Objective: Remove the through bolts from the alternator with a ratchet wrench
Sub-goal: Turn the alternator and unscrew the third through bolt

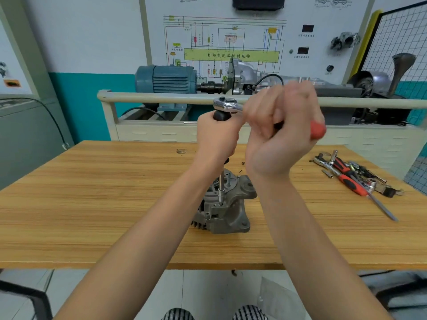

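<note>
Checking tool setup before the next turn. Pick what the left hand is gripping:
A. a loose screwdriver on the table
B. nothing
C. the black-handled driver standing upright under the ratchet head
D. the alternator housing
C: the left hand wraps the black-handled driver, whose shaft runs down to the alternator, with the ratchet head on top.

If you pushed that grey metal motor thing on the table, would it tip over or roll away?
The alternator probably would not roll: it stands on end on the wooden table. It looks like solid cast metal, so likely heavy for its size. A hard sideways shove near its top might tip it, since it stands fairly tall.
</note>
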`<state>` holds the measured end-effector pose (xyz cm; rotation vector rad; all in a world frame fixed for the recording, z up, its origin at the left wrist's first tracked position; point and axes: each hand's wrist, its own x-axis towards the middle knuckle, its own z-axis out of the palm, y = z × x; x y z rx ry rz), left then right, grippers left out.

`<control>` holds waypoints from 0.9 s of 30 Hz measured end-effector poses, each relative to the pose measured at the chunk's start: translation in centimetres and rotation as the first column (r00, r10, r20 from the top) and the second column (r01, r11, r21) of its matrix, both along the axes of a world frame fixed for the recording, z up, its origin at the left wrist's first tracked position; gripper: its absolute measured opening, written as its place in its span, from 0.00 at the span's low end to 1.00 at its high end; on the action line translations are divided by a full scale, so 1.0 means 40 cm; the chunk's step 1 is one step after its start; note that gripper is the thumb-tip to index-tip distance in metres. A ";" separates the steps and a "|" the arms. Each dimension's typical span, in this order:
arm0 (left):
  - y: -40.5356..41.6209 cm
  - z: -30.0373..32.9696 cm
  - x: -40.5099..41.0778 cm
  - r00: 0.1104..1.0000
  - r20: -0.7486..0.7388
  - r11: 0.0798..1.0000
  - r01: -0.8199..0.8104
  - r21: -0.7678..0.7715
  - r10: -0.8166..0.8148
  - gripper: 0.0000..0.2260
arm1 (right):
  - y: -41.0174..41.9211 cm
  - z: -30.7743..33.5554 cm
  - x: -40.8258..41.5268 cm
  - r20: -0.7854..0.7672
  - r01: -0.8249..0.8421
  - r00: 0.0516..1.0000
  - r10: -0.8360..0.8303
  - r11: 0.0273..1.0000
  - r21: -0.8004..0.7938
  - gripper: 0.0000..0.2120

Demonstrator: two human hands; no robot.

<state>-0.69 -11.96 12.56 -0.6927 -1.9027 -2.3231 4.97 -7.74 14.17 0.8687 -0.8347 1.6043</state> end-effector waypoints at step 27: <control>-0.003 -0.005 -0.001 0.996 0.034 0.996 0.084 -0.001 -0.084 0.19 | 0.017 0.013 0.005 0.037 -0.208 0.977 0.212 0.973 -0.102 0.16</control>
